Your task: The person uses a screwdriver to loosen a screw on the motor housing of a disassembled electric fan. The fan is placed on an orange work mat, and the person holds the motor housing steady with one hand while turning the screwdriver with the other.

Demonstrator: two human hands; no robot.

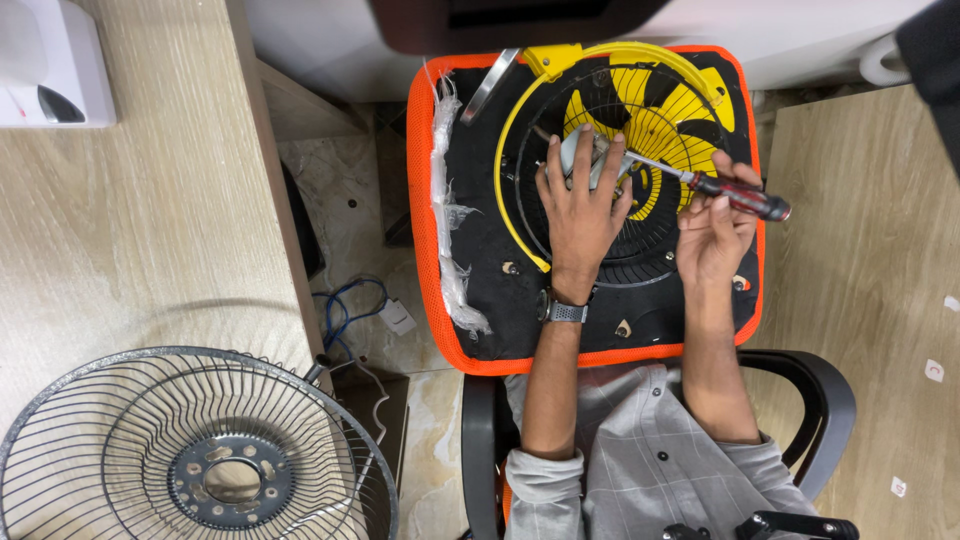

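Observation:
A yellow fan blade (665,110) with a black wire guard and yellow rim ring (510,160) lies on an orange-edged black seat cushion (425,200). My left hand (580,200) presses flat on the grey hub (578,148) at the blade's centre, a watch on its wrist. My right hand (715,225) grips a screwdriver (740,196) with a red and black handle. Its metal shaft points left at the hub, just beside my left fingers.
A loose grey wire fan guard (195,450) lies on the wooden desk (130,230) at the lower left. A white device (50,60) sits at the top left. Cables (350,310) lie on the floor. Another wooden surface (870,260) stands on the right. Black chair arm (820,390) below.

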